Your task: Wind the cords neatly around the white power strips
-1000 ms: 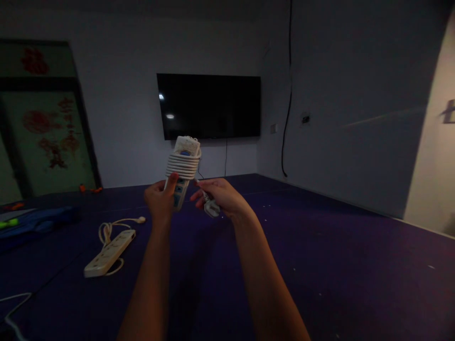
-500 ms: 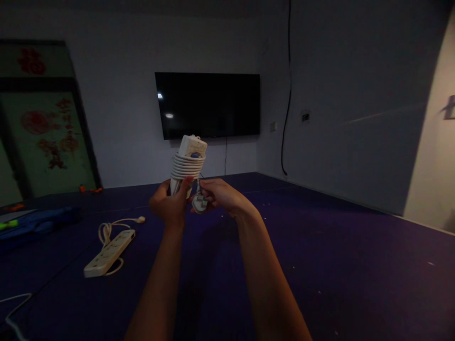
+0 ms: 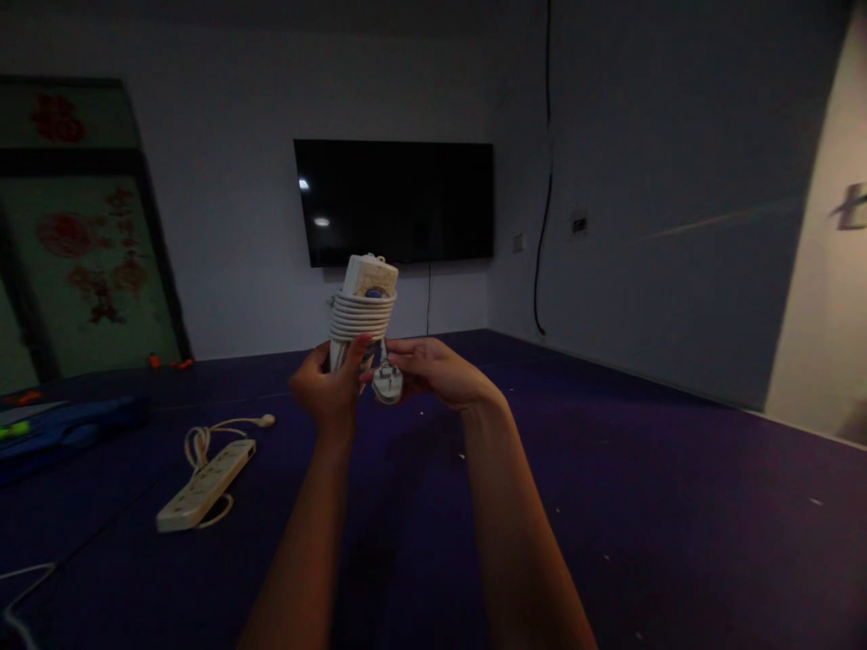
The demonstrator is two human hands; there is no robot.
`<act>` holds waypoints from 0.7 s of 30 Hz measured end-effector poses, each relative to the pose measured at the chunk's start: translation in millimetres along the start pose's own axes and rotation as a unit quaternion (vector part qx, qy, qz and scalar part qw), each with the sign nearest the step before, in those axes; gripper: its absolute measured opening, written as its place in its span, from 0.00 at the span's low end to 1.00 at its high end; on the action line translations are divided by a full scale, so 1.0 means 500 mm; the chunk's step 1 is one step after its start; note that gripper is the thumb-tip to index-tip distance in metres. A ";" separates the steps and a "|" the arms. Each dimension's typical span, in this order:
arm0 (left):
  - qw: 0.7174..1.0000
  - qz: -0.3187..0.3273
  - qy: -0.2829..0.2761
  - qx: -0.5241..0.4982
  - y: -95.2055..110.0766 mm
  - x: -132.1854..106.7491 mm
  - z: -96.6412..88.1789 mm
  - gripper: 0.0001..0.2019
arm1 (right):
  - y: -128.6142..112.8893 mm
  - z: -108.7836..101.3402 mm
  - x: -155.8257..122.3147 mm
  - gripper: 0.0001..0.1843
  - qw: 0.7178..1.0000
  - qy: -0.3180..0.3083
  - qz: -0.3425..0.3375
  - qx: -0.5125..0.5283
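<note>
My left hand [image 3: 330, 379] grips the lower part of a white power strip [image 3: 371, 277], which is held up and tilted slightly right. Its white cord [image 3: 362, 318] is wound around the strip in several tight loops, and a blue switch shows above them. At the cord's end, a white plug [image 3: 387, 384] hangs beside the strip with its pins facing me. My right hand [image 3: 433, 368] pinches the plug near where the cord enters it. The strip's lower end is partly hidden behind my left fingers.
Another power strip [image 3: 207, 487] lies on the purple surface [image 3: 650, 506] at left, its cord loosely coiled. A blue cloth-like item [image 3: 74, 429] is farther left, and a white cable [image 3: 23, 600] lies near front. A television [image 3: 399, 203] hangs on the far wall.
The plug has shifted slightly right and turned so its pins show more clearly. My right hand has moved a little right with it; the wound strip stays in my left hand.
</note>
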State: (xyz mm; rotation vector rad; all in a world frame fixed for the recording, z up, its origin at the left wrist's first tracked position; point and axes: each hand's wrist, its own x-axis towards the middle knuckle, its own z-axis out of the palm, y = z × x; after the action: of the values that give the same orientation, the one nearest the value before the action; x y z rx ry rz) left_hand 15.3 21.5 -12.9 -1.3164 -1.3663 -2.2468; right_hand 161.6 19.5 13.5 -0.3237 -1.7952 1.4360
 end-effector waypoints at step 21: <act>0.969 -0.081 0.020 -0.233 -0.027 -0.020 0.065 0.09 | 0.057 0.029 0.070 0.38 0.910 0.362 -0.122 -0.159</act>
State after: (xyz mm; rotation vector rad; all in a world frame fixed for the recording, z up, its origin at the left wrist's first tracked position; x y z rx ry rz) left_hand 32.7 52.0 -23.3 -1.3126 -0.9958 -2.8126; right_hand 121.0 40.8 1.9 -0.6731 -1.3690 0.6953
